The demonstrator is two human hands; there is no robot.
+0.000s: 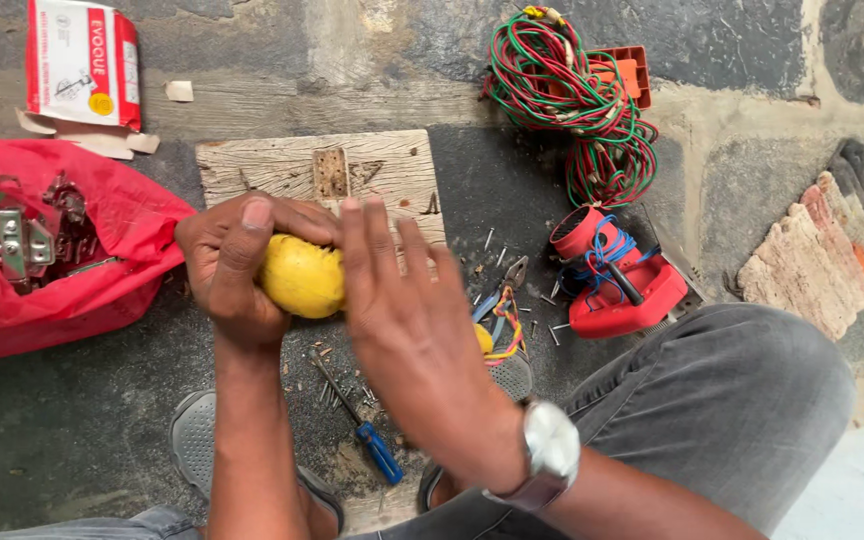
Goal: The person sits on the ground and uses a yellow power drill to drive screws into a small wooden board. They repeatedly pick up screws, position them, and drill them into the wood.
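Two hands: your left hand (pixel 237 270) gripped the yellow ball (pixel 301 277); your right hand (pixel 407 330) lay open against it.
Screwdriver (pixel 362 425): at 6 o'clock, on the floor.

A round yellow object (pixel 301 276) — smooth, matte — sits upright just left of centre, toward nine o'clock, half-hidden.

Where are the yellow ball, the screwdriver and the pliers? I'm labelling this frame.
yellow ball (pixel 301 276), head view, on its bare middle between the hands.
screwdriver (pixel 383 452), head view, on its blue handle.
pliers (pixel 515 270), head view, on the metal nose.
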